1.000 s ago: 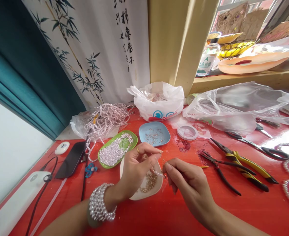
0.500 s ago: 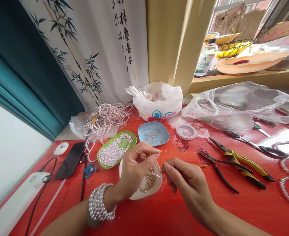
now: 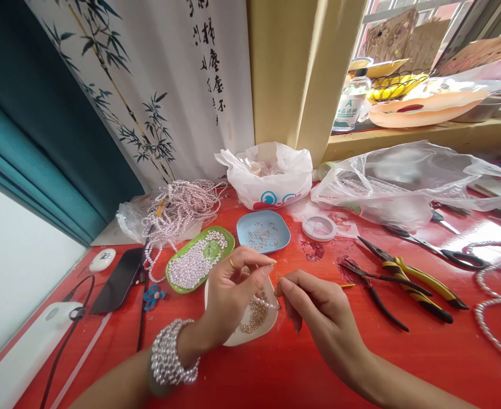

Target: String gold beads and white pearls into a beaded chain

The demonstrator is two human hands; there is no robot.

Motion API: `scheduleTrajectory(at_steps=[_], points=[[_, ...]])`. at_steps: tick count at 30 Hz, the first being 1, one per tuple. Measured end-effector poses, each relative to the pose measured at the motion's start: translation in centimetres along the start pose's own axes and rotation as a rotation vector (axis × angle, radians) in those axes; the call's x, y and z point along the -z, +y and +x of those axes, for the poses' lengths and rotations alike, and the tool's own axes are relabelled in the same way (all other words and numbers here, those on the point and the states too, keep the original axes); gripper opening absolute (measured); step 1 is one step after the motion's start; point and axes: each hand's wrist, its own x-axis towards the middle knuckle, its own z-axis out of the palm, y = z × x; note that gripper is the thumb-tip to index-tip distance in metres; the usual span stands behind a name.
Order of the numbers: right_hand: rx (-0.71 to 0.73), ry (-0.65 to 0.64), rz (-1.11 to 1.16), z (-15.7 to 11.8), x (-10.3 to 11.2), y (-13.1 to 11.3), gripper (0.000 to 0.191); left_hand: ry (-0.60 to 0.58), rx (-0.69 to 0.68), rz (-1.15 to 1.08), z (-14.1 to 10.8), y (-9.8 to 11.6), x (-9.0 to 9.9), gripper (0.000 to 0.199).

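Observation:
My left hand (image 3: 236,292), with a ring and a stack of pearl bracelets (image 3: 171,352), is closed in a pinch over the cream tray (image 3: 237,342). A short strand of pearl beads (image 3: 268,304) runs from behind its fingers toward my right hand (image 3: 322,315). That hand is pinched too, thumb on forefinger, just right of the tray. A fine, thin line shows faintly between both sets of fingertips; its kind is too small to tell. Small gold beads (image 3: 257,319) lie in the tray, partly hidden by my left hand.
Behind the hands are a green tray of pearl beads (image 3: 191,267) and a blue tray (image 3: 271,241) with small metal pieces. Pliers (image 3: 408,281), cutters (image 3: 372,287) and scissors (image 3: 442,250) lie right. Bead strings (image 3: 182,204), a phone (image 3: 120,281) and a plastic bag (image 3: 271,182) stand around.
The view has shifted slightly, moving the scene a little left. Both hands keep their pinches, with the right fingertips still close to the left ones.

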Motion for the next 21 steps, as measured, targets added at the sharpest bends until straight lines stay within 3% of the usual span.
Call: scheduleTrajectory(at_steps=[13,21], points=[[0.035,0.040,-0.012,0.19,-0.11,0.28,0.030,-0.082,0.069,-0.035,-0.03,-0.09,0.11,0.010],[0.159,0.028,-0.190,0.46,-0.02,0.31,0.026,-0.083,0.118,-0.147,0.14,0.20,0.12,0.004]])
